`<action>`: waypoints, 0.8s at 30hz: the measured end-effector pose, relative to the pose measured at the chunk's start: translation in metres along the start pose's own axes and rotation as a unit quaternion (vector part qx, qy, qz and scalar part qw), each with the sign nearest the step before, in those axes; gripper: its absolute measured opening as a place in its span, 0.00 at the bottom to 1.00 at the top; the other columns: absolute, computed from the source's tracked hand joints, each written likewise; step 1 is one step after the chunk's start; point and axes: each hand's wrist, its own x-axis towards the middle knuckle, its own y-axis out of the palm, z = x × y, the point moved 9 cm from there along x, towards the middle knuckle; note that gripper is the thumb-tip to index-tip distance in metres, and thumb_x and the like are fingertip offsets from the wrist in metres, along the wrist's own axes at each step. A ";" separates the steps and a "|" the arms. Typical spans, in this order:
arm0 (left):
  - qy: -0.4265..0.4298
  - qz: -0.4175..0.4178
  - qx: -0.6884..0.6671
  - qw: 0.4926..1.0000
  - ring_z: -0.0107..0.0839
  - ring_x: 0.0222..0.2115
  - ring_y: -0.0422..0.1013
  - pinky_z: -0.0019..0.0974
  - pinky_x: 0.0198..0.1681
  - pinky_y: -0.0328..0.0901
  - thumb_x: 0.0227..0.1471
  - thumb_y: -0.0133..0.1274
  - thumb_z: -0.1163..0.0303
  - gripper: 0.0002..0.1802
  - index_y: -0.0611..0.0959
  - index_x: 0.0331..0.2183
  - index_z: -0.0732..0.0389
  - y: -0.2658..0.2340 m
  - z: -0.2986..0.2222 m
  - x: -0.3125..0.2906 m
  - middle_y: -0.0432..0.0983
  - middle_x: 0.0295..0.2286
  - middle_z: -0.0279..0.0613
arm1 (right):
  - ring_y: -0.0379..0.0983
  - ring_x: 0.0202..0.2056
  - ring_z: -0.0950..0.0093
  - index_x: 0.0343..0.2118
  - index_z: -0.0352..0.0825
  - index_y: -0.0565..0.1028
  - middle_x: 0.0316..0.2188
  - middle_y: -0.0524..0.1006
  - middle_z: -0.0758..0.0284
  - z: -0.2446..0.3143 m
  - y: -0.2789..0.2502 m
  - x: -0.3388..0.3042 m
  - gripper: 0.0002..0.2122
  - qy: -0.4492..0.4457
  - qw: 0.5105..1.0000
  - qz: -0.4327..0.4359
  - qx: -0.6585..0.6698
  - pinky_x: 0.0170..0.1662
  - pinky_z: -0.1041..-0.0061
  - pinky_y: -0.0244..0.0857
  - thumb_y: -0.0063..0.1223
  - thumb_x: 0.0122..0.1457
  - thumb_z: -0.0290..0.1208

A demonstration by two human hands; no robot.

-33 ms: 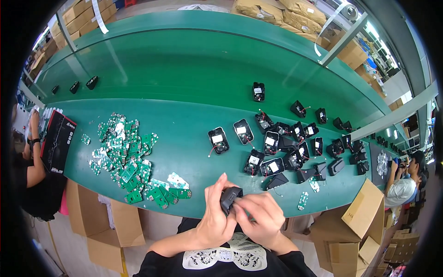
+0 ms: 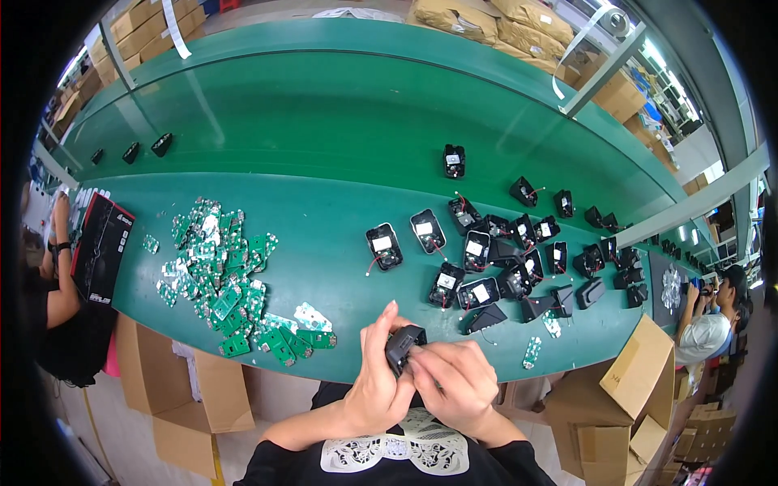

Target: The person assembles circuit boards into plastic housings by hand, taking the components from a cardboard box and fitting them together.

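Note:
Near the table's front edge, my left hand (image 2: 374,381) grips a small black plastic housing (image 2: 403,347), its thumb and fingers wrapped round the sides. My right hand (image 2: 458,381) is closed, its fingertips pinched against the housing's right side; whatever lies between them is hidden. To the left is a heap of green circuit boards (image 2: 235,312). Black housings with white labels and thin red wires, such as this one (image 2: 383,245), stand on the right half of the table. A single circuit board (image 2: 532,352) lies right of my right hand.
The green table (image 2: 340,300) has a raised green strip (image 2: 324,121) behind it, carrying more housings. Cardboard boxes (image 2: 182,381) (image 2: 608,421) stand open below the front edge. A black box (image 2: 101,251) and a person (image 2: 61,275) are at left; another person (image 2: 709,320) works at far right.
Almost nothing differs. The right hand's fingers have shifted very slightly against the housing, and the housing is turned a touch in my left hand.

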 end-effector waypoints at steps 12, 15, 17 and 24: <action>-0.210 0.039 -0.406 0.889 0.30 0.42 0.61 0.33 0.47 0.56 0.40 0.37 0.84 0.43 0.41 0.58 0.58 0.015 0.030 -0.001 0.62 0.42 0.48 | 0.65 0.22 0.78 0.28 0.36 0.78 0.24 0.72 0.72 -0.022 -0.007 -0.009 0.13 0.055 0.998 -0.008 0.040 0.20 0.83 0.56 0.63 0.34 0.18; -0.175 0.041 -0.353 0.918 0.30 0.41 0.62 0.33 0.47 0.57 0.40 0.37 0.84 0.43 0.41 0.57 0.59 0.010 0.026 0.001 0.62 0.42 0.48 | 0.65 0.22 0.78 0.29 0.37 0.79 0.24 0.71 0.72 -0.025 -0.001 -0.013 0.14 0.085 0.995 -0.001 0.053 0.19 0.83 0.56 0.62 0.35 0.19; -0.187 0.031 -0.344 0.920 0.31 0.41 0.62 0.33 0.48 0.57 0.40 0.38 0.84 0.42 0.42 0.57 0.60 0.009 0.027 0.000 0.62 0.42 0.48 | 0.64 0.24 0.79 0.28 0.37 0.79 0.25 0.71 0.72 -0.026 0.003 -0.012 0.13 0.090 0.994 0.001 0.056 0.19 0.84 0.57 0.62 0.35 0.18; -0.150 0.042 -0.253 0.955 0.31 0.43 0.61 0.33 0.49 0.56 0.43 0.40 0.82 0.40 0.44 0.57 0.61 0.007 0.037 -0.001 0.61 0.43 0.48 | 0.64 0.24 0.78 0.30 0.41 0.78 0.26 0.71 0.74 -0.007 0.005 -0.002 0.13 -0.020 0.996 0.024 -0.085 0.19 0.85 0.59 0.61 0.37 0.23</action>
